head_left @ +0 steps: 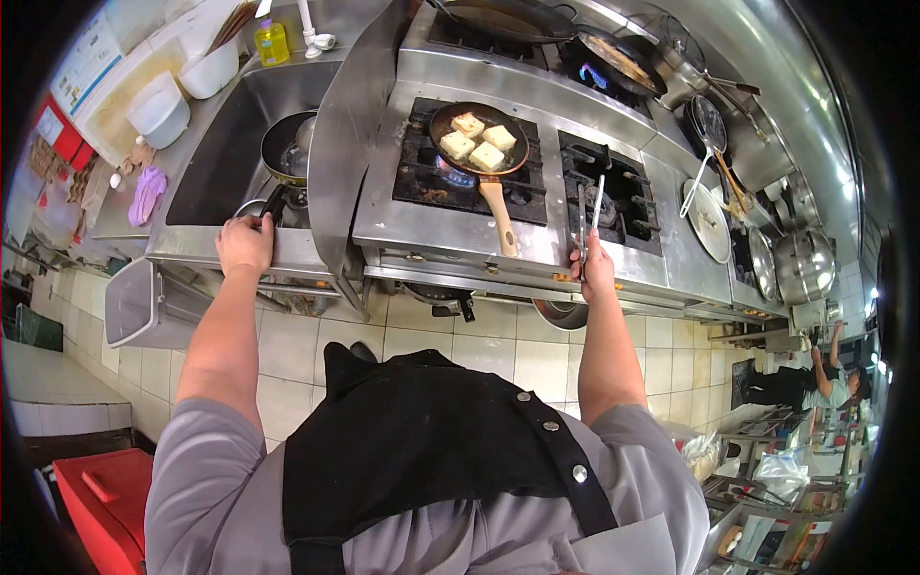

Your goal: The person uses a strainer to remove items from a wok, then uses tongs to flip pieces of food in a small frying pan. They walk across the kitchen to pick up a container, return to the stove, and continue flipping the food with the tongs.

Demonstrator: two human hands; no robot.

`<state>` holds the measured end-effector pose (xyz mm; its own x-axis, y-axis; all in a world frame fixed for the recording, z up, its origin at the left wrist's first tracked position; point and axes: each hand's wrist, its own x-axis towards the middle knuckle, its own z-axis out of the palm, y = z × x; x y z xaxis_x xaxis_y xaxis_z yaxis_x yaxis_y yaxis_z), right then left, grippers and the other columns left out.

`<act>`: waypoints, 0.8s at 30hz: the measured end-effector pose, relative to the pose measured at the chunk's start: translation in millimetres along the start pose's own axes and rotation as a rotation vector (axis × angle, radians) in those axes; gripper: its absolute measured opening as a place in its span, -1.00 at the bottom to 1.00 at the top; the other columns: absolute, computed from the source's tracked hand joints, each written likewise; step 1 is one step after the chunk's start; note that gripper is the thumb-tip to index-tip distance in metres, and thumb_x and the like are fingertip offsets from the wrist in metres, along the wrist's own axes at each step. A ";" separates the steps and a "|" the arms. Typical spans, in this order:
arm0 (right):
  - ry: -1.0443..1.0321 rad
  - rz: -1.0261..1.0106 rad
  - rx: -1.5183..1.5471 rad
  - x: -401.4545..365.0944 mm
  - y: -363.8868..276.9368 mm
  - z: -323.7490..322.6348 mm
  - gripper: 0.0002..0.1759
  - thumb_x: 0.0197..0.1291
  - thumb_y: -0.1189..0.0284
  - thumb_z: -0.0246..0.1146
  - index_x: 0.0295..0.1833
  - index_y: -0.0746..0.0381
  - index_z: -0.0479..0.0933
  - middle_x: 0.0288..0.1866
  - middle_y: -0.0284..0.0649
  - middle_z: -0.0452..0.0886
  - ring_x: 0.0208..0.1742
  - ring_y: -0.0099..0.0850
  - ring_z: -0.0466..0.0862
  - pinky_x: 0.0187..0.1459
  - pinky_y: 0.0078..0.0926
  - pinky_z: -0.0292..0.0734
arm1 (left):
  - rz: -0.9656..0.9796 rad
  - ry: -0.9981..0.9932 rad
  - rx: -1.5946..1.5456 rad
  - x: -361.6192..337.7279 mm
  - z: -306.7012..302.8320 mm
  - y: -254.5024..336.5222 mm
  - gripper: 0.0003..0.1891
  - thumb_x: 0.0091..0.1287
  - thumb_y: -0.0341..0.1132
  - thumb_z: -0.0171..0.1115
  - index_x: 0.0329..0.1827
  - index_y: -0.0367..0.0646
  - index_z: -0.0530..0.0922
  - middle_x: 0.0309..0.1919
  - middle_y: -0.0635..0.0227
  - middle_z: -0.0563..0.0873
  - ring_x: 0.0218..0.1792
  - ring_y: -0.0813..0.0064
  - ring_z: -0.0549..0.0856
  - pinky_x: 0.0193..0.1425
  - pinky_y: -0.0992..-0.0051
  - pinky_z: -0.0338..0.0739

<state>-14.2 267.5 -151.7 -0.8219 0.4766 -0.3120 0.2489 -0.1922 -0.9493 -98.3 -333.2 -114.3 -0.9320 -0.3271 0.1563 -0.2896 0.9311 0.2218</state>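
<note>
At the sink's front edge my left hand (245,245) is closed round the black handle of a small pan (282,153), which rests in the sink (225,144). My right hand (596,266) grips metal tongs (583,216), their arms apart and pointing up before the right burner (613,196). Between my hands, a frying pan (517,161) with a wooden handle sits over a blue flame on the left burner. Several pale square pieces (457,145) with browned spots lie in it.
Behind the burners, a wok (498,19) and a pan of food (618,62) stand on the rear stove. A metal partition (350,125) separates sink and stove. At right are a plate (707,222), ladles and pots (805,266). Another person (834,383) stands far right.
</note>
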 end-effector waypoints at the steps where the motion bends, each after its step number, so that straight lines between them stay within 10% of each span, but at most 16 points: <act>1: -0.005 0.001 -0.004 1.6 1.0 -1.0 -0.43 0.47 -0.12 0.18 0.01 0.24 0.60 -0.46 -0.28 0.59 -0.69 -0.50 0.47 -0.67 -0.51 0.27 | 0.001 0.001 0.000 0.0 0.3 -0.2 -0.59 0.46 0.11 0.17 -0.19 -0.04 0.78 0.03 0.21 0.73 0.26 0.25 0.59 0.47 0.18 0.33; 24: -0.021 0.006 -0.014 2.0 -1.5 -0.8 -0.45 0.49 -0.07 0.17 0.00 0.27 0.62 -0.49 -0.28 0.57 -0.69 -0.51 0.40 -0.66 -0.52 0.24 | 0.006 0.033 -0.024 -0.6 2.0 -0.8 -0.59 0.44 0.10 0.20 -0.21 -0.05 0.77 -0.02 0.22 0.74 0.22 0.23 0.60 0.44 0.17 0.34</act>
<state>-15.8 269.4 -150.9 -0.8308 0.4577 -0.3168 0.2610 -0.1824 -0.9480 -97.9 -333.4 -116.5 -0.9258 -0.3273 0.1890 -0.2787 0.9290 0.2436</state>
